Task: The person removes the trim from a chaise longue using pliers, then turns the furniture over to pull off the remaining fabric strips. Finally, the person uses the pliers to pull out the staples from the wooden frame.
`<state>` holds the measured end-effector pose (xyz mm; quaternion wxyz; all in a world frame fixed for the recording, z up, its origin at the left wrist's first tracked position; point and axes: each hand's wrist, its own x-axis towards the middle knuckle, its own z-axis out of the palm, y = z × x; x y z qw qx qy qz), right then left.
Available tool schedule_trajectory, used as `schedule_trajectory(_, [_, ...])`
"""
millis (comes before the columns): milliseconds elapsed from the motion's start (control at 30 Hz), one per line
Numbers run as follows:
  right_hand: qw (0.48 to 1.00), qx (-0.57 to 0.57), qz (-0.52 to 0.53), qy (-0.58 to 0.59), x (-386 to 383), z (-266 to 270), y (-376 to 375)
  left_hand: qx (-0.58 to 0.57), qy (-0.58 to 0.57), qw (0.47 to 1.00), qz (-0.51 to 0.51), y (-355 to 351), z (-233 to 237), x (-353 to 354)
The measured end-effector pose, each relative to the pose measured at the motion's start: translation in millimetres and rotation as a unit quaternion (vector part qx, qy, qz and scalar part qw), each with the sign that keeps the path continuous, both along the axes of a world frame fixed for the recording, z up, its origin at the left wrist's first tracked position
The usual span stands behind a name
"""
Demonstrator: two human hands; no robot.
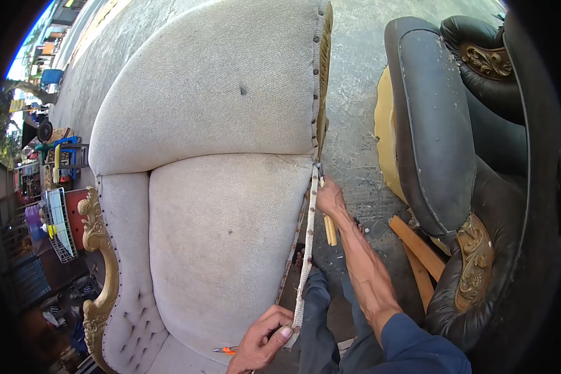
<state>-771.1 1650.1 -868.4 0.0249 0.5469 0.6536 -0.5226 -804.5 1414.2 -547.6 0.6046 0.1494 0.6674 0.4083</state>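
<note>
My left hand [265, 340] pinches the lower end of a light, studded trim strip [308, 249] at the edge of a beige upholstered sofa [212, 243]. A small orange-handled tool [226, 350] lies beside that hand, partly hidden by it. Higher on the same edge, my right hand [330, 196] is closed round a tool whose dark metal tip [320, 169] meets the strip's upper end. Wooden handles [330, 230] show below the right hand. Round tacks line the sofa's upper edge.
A dark leather sofa [436, 124] with carved wooden ornaments stands at the right. Loose wooden boards [417, 246] lie beside it on the concrete floor [361, 81]. The beige sofa's carved gold frame [109, 268] curves at the left, with stacked goods beyond.
</note>
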Motion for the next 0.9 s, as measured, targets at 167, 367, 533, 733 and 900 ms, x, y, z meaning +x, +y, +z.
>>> schedule_trajectory(167, [0.999,-0.03,0.004,0.014,3.8,-3.5,8.4,-0.018,-0.031,0.998,-0.049,5.9,-8.5,-5.4])
schedule_trajectory(367, [0.986,0.083,0.041,0.141,21.1,-63.0,21.6,-0.001,0.011,0.981,-0.192,-6.2,-33.5,10.6])
schedule_trajectory(533, [0.984,0.011,-0.041,0.172,41.9,2.8,-1.6,-0.046,0.093,0.969,-0.224,-76.2,-52.7,23.1])
schedule_trajectory(733, [0.999,0.037,0.009,0.024,36.3,71.2,-2.5,-0.28,0.619,0.73,0.073,-185.2,-126.0,16.2])
schedule_trajectory(900, [1.0,0.023,-0.018,-0.002,17.8,69.4,-18.3,-0.386,0.721,0.551,0.167,-303.9,-267.5,-11.2])
